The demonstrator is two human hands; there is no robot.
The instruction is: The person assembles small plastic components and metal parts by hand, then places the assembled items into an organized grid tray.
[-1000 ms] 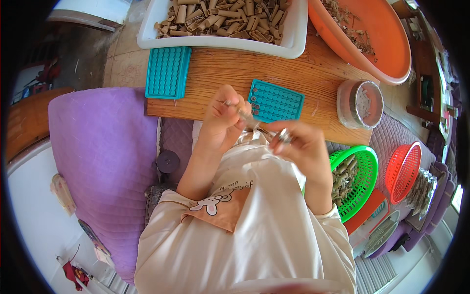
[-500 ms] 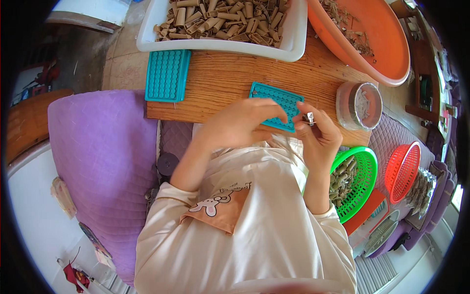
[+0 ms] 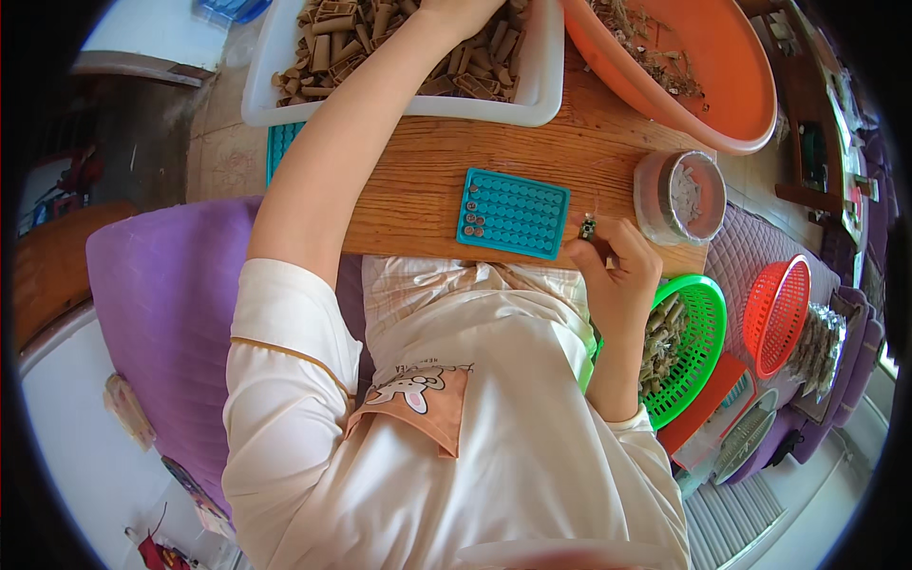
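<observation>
My left hand (image 3: 460, 11) reaches over the white tub (image 3: 549, 106) at the far side, above its tan half-round plastic casings (image 3: 328, 57). The fingers are cut off by the top edge of the picture. Between the thumb and fingertips of my right hand (image 3: 622, 261), closed, is a small dark-green electronic part (image 3: 587, 227) with a shiny bit. Just left of it lies a teal tray (image 3: 518, 214) with rows of round pockets. Several small round metallic discs (image 3: 472, 219) sit in the pockets at its left end.
A second teal tray (image 3: 281, 147) is partly behind my left forearm. An orange basin (image 3: 750, 114) with brown scraps stands far right. Nearer are a clear round tub (image 3: 655, 199) with pale pieces, a green basket (image 3: 698, 380) of casings and a red basket (image 3: 787, 309).
My left hand has left the teal tray and moved far forward to the white tub. My right hand still pinches the small part, and the near tray's discs are uncovered.
</observation>
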